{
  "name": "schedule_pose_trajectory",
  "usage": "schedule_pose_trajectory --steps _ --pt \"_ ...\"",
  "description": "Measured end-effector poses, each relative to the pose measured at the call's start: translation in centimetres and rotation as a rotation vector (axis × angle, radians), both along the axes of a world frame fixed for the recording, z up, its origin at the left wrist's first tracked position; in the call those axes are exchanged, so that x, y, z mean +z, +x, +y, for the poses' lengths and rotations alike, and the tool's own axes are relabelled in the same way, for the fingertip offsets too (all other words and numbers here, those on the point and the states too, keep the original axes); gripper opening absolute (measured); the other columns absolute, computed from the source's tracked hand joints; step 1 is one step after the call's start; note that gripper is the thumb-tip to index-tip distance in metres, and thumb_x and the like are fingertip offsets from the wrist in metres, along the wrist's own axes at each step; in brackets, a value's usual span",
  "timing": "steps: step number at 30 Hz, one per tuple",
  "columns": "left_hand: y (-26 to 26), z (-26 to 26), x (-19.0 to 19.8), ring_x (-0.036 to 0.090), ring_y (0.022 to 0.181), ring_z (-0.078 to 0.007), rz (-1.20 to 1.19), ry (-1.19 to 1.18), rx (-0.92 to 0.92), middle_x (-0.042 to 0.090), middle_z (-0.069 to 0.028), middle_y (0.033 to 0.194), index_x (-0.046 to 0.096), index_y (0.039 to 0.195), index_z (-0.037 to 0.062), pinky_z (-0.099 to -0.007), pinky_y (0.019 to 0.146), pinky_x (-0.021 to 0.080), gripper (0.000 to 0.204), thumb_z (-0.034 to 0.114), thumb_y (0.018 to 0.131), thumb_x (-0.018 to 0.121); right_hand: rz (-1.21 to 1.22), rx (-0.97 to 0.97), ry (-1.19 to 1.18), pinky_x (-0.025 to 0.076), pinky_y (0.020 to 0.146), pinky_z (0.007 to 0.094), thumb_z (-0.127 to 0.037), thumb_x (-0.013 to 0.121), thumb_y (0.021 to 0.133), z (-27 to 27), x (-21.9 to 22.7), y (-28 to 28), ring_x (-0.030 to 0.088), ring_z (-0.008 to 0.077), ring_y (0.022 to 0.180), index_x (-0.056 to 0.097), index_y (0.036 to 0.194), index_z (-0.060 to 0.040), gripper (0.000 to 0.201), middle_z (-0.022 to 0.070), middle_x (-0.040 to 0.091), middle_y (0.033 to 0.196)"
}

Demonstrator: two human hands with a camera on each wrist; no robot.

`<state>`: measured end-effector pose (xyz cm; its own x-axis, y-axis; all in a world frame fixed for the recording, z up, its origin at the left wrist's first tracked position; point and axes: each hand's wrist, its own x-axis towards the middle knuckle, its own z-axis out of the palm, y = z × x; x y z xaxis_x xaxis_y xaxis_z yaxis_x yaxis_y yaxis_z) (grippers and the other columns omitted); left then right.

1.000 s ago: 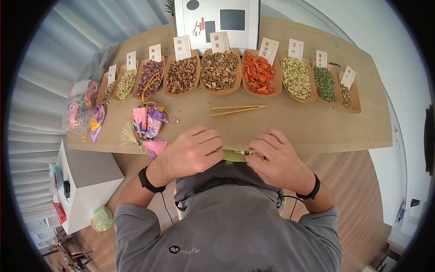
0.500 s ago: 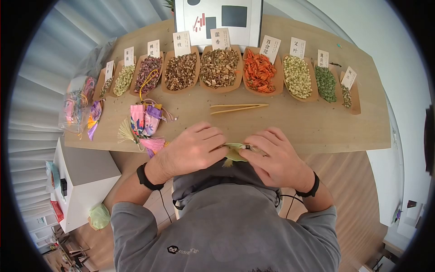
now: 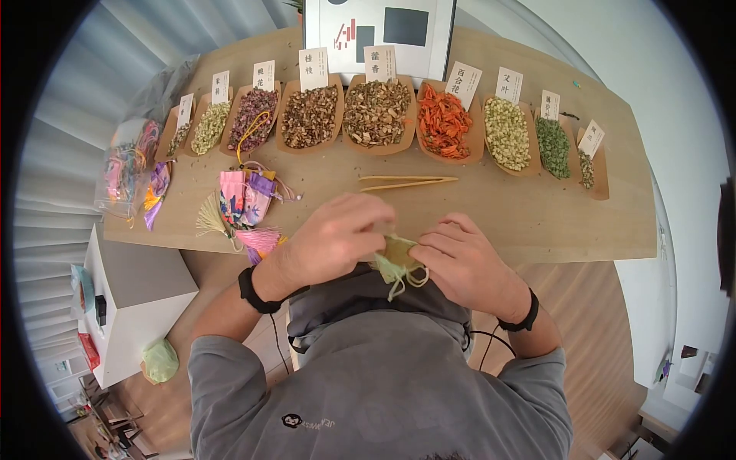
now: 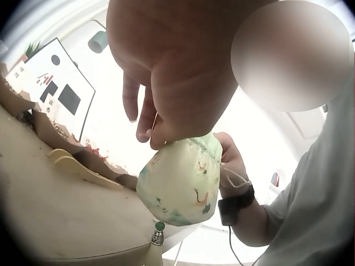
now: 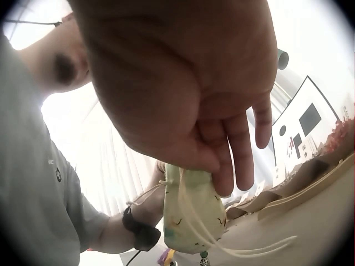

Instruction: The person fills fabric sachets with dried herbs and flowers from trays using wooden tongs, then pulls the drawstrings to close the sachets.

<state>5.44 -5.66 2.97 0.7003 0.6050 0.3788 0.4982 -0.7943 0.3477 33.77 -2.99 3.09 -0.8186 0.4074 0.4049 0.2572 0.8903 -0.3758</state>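
A pale green drawstring pouch [image 3: 395, 257] with a printed pattern is held over the lap, just off the table's near edge. My left hand [image 3: 337, 236] pinches its top edge between thumb and fingers, seen close up in the left wrist view. On the other side of the mouth, my right hand [image 3: 464, 262] pinches the rim with thumb and fingertips. Cream drawstrings [image 5: 191, 219] dangle from the neck. Below the pouch, a green bead and silver charm [image 4: 158, 235] lead to a tassel. What is inside the pouch is hidden.
Wooden tweezers [image 3: 408, 182] lie beyond the hands. Labelled brown trays of dried herbs and flowers [image 3: 377, 113] form an arc behind them. Fabric pouches with tassels [image 3: 245, 201] lie at left, near a clear bag of colourful items [image 3: 126, 172]. A framed board [image 3: 383, 34] stands behind.
The pouch has turned, so more of its green cloth shows and its drawstrings hang toward the body. The left hand has shifted up at its fingers; the right hand keeps its hold.
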Motion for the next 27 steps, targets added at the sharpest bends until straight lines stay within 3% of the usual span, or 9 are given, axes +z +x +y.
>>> schedule_pose_trajectory --steps 3,5,6,8,12,14,20,24,27 --pt "0.1 0.1 -0.5 0.068 0.13 -0.0364 -0.31 -0.18 0.141 0.067 -0.0192 0.142 0.076 0.11 0.0015 -0.0436 0.106 0.056 0.035 -0.011 0.079 0.066 0.014 -0.023 -0.001 0.051 0.102 0.0441 -0.007 0.077 0.082 0.4 0.1 0.1 0.068 0.0265 0.096 0.071 0.104 -0.0051 0.023 0.007 0.069 0.095" --pt "-0.1 0.2 -0.1 0.059 0.145 -0.0361 -0.475 -0.473 0.201 0.06 -0.0199 0.156 0.069 0.138 0.0024 -0.0457 0.118 0.05 0.053 -0.013 0.088 0.06 0.016 -0.042 -0.001 0.051 0.098 0.0439 -0.007 0.078 0.08 0.5 1.0 0.0 0.068 0.0269 0.095 0.071 0.103 -0.0057 0.024 0.0067 0.069 0.094" --pt "-0.1 0.3 -0.3 0.059 0.145 -0.0361 -0.478 -0.471 0.2 0.06 -0.0199 0.156 0.069 0.138 0.0024 -0.0457 0.118 0.05 0.053 -0.013 0.088 0.06 0.022 -0.062 -0.006 0.051 0.094 0.0437 -0.006 0.08 0.079 0.5 1.5 0.0 0.067 0.0273 0.093 0.07 0.101 -0.0064 0.024 0.0063 0.068 0.092" --pt "0.0 0.6 -0.6 0.054 0.15 -0.0312 -0.615 -0.751 0.064 0.056 -0.0165 0.16 0.052 0.159 0.0039 -0.0461 0.125 0.044 0.062 -0.002 0.099 0.066 0.03 -0.085 0.005 0.05 0.092 0.0433 -0.006 0.08 0.078 0.7 1.9 -0.3 0.067 0.0272 0.092 0.07 0.099 -0.0067 0.024 0.0056 0.068 0.091" --pt "2.1 1.0 0.0 0.051 0.152 -0.026 -0.711 -0.896 -0.027 0.053 -0.0135 0.163 0.041 0.167 0.0036 -0.0447 0.126 0.042 0.075 0.008 0.101 0.076 0.021 -0.127 0.058 0.049 0.088 0.0424 -0.007 0.08 0.077 0.8 2.8 -1.0 0.067 0.0263 0.09 0.069 0.096 -0.0076 0.021 0.0043 0.067 0.089" --pt "2.7 1.3 0.5 0.051 0.151 -0.0228 -0.663 -0.984 -0.016 0.052 -0.0109 0.164 0.034 0.171 0.0051 -0.0415 0.126 0.042 0.094 0.015 0.094 0.088 0.035 -0.12 0.089 0.049 0.087 0.0418 -0.008 0.079 0.078 0.8 3.0 -1.4 0.067 0.0255 0.089 0.069 0.096 -0.0077 0.021 0.0043 0.067 0.089" --pt "2.9 3.2 -1.4 0.057 0.14 -0.017 -0.754 -1.321 -0.305 0.06 -0.0073 0.151 0.037 0.169 0.0046 -0.0367 0.118 0.048 0.086 0.003 0.095 0.081 0.123 -0.107 0.183 0.05 0.082 0.0391 -0.011 0.078 0.079 0.9 3.1 -2.0 0.067 0.0228 0.083 0.071 0.098 -0.0078 0.021 0.0024 0.067 0.085" --pt "2.6 3.6 -1.9 0.057 0.136 -0.0159 -0.598 -1.345 -0.281 0.059 -0.006 0.146 0.038 0.166 0.0053 -0.0333 0.114 0.048 0.084 0.0 0.093 0.078 0.172 -0.149 0.148 0.048 0.069 0.0361 -0.011 0.083 0.083 0.9 2.7 -1.3 0.062 0.0203 0.064 0.076 0.116 -0.0022 0.035 0.0016 0.065 0.076" --pt "2.3 3.2 -2.0 0.053 0.137 -0.0156 -0.659 -1.043 -0.123 0.053 -0.006 0.15 0.035 0.168 0.0079 -0.0339 0.114 0.047 0.092 0.001 0.089 0.082 0.155 -0.187 0.166 0.043 0.059 0.034 -0.009 0.087 0.086 0.7 3.4 0.0 0.054 0.0188 0.053 0.074 0.132 0.0046 0.05 0.0025 0.064 0.07"
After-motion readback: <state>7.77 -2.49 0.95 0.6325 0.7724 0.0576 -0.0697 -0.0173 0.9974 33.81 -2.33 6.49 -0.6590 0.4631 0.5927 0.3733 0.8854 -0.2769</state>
